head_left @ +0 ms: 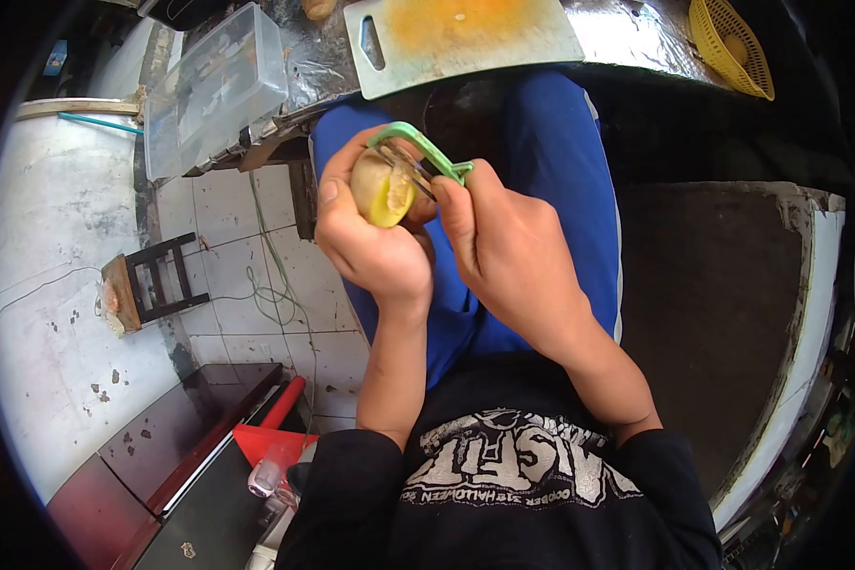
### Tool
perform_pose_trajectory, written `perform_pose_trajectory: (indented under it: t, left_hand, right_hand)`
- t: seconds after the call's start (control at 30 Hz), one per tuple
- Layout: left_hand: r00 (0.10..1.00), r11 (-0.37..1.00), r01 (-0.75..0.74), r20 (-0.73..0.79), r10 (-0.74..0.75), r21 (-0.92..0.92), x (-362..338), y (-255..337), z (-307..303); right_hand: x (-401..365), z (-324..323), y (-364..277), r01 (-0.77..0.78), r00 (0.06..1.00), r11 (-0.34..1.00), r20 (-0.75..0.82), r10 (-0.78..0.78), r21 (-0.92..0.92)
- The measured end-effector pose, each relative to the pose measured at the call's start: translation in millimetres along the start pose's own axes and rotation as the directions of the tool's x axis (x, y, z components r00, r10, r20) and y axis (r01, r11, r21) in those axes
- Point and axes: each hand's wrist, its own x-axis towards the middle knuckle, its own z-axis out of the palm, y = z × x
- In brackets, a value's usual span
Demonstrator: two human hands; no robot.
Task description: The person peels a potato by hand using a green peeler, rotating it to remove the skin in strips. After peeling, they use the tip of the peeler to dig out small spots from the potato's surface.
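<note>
While the left hand (370,252) cups a round yellowish potato (385,190) (steadying it), the right hand (508,252) grips a green plastic peeler (427,150). Peeler touches potato.

Counter (627,38): cutting board (465,38), clear plastic box (214,90) and yellow basket (731,47) on it.
Floor (228,218): white tiles, small wooden stool (152,280), green cable (271,285).

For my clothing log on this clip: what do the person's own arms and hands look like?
Both are bare: the left hand and right hand show no gloves, rings or watch. The forearms are uncovered; black sleeves end near the elbows, part of a black top with a white print on the chest.
</note>
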Motion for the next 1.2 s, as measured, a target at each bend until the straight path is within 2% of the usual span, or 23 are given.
perform_pose_trajectory:
  t: [0.03, 0.1, 0.17, 0.33, 0.43, 0.5, 0.53, 0.63, 0.7, 0.77, 0.8, 0.87, 0.9, 0.97, 1.03, 1.1, 1.13, 1.2]
  left_hand:
    - [0.993, 0.98, 0.119, 0.01, -0.119, -0.161, 1, 1, -2]
    - [0.996, 0.989, 0.079, -0.041, -0.085, -0.122, -2, -2, 2]
    - [0.998, 0.997, -0.035, 0.044, 0.038, -0.063, -4, -2, 1]
    - [0.999, 0.993, 0.026, 0.038, -0.022, -0.118, -3, -2, 2]
    - [0.994, 0.992, -0.035, 0.095, 0.047, -0.123, -3, -1, -1]
    - [0.991, 0.949, 0.122, 0.094, -0.098, -0.292, 2, 1, -3]
    - [0.981, 0.96, 0.13, 0.172, -0.088, -0.249, 4, 3, -8]
    - [0.989, 0.977, 0.065, 0.14, -0.037, -0.202, -1, -2, 1]
    - [0.981, 0.976, 0.089, 0.19, -0.05, -0.201, 2, 3, 0]
    - [0.968, 0.928, 0.235, 0.154, -0.197, -0.289, 3, 5, 5]
    - [0.967, 0.927, 0.238, 0.156, -0.199, -0.291, 6, 0, 2]
    - [0.877, 0.757, 0.45, 0.394, -0.275, -0.473, 20, -17, -10]
    - [0.878, 0.758, 0.448, 0.393, -0.274, -0.474, 24, -22, -10]
    - [0.826, 0.69, 0.546, 0.444, -0.347, -0.476, 32, -30, -8]
    - [0.801, 0.644, 0.586, 0.469, -0.372, -0.491, 36, -38, -6]
    - [0.735, 0.557, 0.673, 0.522, -0.433, -0.487, 35, -39, -2]
    - [0.744, 0.547, 0.665, 0.518, -0.423, -0.509, 36, -42, -2]
    - [0.759, 0.568, 0.643, 0.529, -0.38, -0.514, 40, -49, -7]
  right_hand:
    - [-1, 1, 1, -0.009, 1.0, 1.0, -0.002, 0.009, -0.005]
    - [1, 1, 2, -0.024, 1.0, 1.0, 0.0, 0.024, -0.009]
    - [7, -2, 0, -0.017, 1.0, 1.0, -0.012, 0.017, 0.004]
    - [7, -1, 2, -0.022, 0.999, 1.0, -0.031, 0.023, 0.02]
    - [8, -3, 5, -0.024, 1.0, 0.999, -0.006, 0.024, 0.028]
    - [6, 0, 7, -0.005, 1.0, 1.0, -0.003, 0.005, 0.027]
    - [9, 0, 9, 0.001, 1.0, 1.0, -0.004, -0.001, 0.025]
    - [8, 2, 11, -0.031, 0.999, 0.999, -0.016, 0.032, 0.036]
    - [12, 1, 11, -0.011, 1.0, 0.999, -0.021, 0.012, 0.037]
    - [14, -1, 13, -0.034, 0.999, 0.999, -0.01, 0.034, 0.022]
    - [15, -2, 14, -0.055, 0.997, 0.998, -0.055, 0.057, 0.027]
    - [18, -4, 18, -0.086, 0.986, 0.993, -0.133, 0.096, 0.081]
    - [19, -8, 21, -0.084, 0.987, 0.993, -0.132, 0.094, 0.082]
    - [24, -14, 25, -0.131, 0.973, 0.99, -0.188, 0.137, 0.041]
    - [27, -6, 44, -0.088, 0.966, 0.996, -0.243, 0.092, 0.025]
    - [31, -1, 57, -0.005, 0.976, 0.952, -0.21, -0.062, -0.305]
    - [32, 2, 60, -0.01, 0.98, 0.938, -0.191, -0.061, -0.347]
    - [30, 5, 61, -0.011, 0.982, 0.957, -0.183, -0.044, -0.29]
